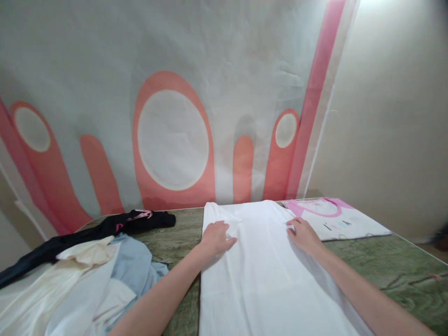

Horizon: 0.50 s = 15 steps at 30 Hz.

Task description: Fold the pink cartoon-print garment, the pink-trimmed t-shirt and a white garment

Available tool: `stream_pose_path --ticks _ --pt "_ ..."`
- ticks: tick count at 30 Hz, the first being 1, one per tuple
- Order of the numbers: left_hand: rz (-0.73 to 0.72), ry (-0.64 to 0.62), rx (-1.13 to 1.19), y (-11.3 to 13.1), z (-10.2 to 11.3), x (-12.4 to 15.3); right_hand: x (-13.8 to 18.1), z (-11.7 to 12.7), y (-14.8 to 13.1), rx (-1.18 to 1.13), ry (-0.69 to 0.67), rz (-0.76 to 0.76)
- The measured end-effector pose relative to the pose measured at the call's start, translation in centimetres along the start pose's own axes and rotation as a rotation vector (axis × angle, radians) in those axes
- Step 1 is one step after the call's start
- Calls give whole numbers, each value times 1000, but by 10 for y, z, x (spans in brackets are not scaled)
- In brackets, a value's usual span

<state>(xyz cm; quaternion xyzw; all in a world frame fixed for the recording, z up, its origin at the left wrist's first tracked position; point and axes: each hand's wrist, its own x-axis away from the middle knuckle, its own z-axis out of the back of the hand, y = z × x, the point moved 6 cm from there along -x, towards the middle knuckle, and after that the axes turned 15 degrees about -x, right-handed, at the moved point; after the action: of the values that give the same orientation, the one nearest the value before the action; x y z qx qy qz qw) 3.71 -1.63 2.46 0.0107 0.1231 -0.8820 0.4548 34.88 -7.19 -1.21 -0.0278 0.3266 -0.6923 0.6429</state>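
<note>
A white garment (259,270) lies spread flat on the green wood-grain table (385,266) in front of me. My left hand (217,237) rests palm down on the garment's upper left part, fingers spread toward the fabric. My right hand (304,233) lies on the upper right part, its fingers curled at the cloth's edge, apparently pinching the fabric. Both forearms reach in from the bottom of the view.
A heap of clothes sits at the left: cream and white pieces (70,289), a light blue one (136,266), and a black garment with pink trim (115,226). A white and pink printed shirt (336,219) lies flat at the far right. A patterned backdrop (171,116) hangs behind.
</note>
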Motion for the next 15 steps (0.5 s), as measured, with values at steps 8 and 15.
stream_pose_path --ticks 8,15 --pt "157 -14 39 20 6 -23 11 -6 -2 102 82 102" --pt "264 16 114 15 -4 -31 13 -10 5 118 57 132"
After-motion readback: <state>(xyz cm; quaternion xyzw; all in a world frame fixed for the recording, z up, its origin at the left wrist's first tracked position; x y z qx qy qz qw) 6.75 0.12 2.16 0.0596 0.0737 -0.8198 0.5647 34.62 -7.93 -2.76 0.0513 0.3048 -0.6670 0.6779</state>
